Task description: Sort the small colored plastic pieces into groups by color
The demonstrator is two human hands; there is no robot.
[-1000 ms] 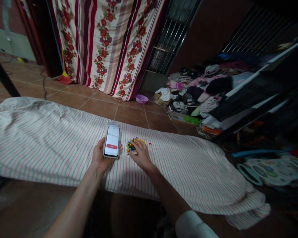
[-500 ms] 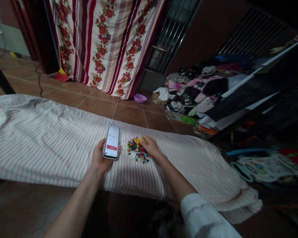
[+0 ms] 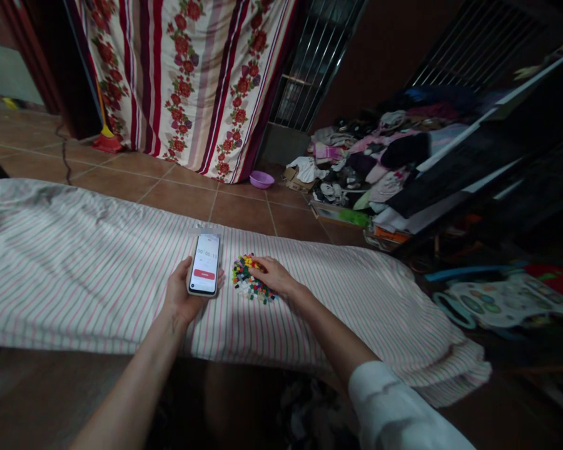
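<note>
My left hand [image 3: 184, 290] is wrapped round a smartphone [image 3: 205, 265], its lit screen facing me with a running timer and a red button. Just right of the phone, a pile of small multicoloured pieces [image 3: 248, 287] lies on a striped cloth [image 3: 122, 269]. My right hand [image 3: 275, 276] rests over the right side of that pile, palm down. Its fingers stretch left with the thumb apart from them, touching the pieces. Part of the pile is hidden beneath this hand, and no piece shows clearly held in it.
Beyond the cloth-covered surface, a flowered curtain [image 3: 187, 81] hangs to the tiled floor [image 3: 178, 194]. A purple basin [image 3: 261, 180] and a red broom [image 3: 107, 142] stand near it. Heaped clothes [image 3: 356, 162] lie at the back right, beside a dark slanted panel [image 3: 473, 156].
My right hand has moved slightly left, further over the pile. My left hand still holds the phone, whose timer has advanced. The whole view has shifted a little.
</note>
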